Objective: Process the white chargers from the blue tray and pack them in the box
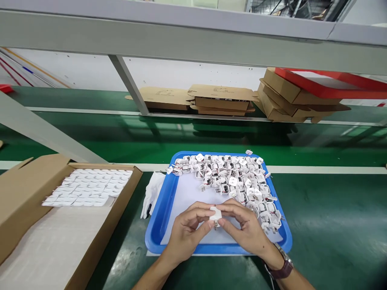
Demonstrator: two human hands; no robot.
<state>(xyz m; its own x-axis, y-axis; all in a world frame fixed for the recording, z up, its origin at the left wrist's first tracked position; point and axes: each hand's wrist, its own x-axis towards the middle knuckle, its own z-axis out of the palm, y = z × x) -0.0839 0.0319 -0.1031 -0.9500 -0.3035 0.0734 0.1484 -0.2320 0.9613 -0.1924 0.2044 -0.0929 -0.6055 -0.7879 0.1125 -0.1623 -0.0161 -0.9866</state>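
Between my two hands is a small white plug adapter point(215, 216), its metal prongs pointing down toward me. The fingers and thumb of my left hand point(191, 226) pinch its left side. From the right, my right hand point(243, 225) grips the same piece with thumb and fingertips. Both hands are over the front of a blue tray point(154, 231) lined with white paper. Many similar white plug housings point(232, 181), several with open shells showing dark parts and wires inside, crowd the back and right of the tray.
An open cardboard box point(121, 209) at the left holds rows of flat white pieces point(90, 183). A white glove point(153, 191) lies against the tray's left side. Cardboard boxes point(223, 94) and a red tray point(335, 82) sit on the shelf behind, under a grey crossbeam point(193, 40).
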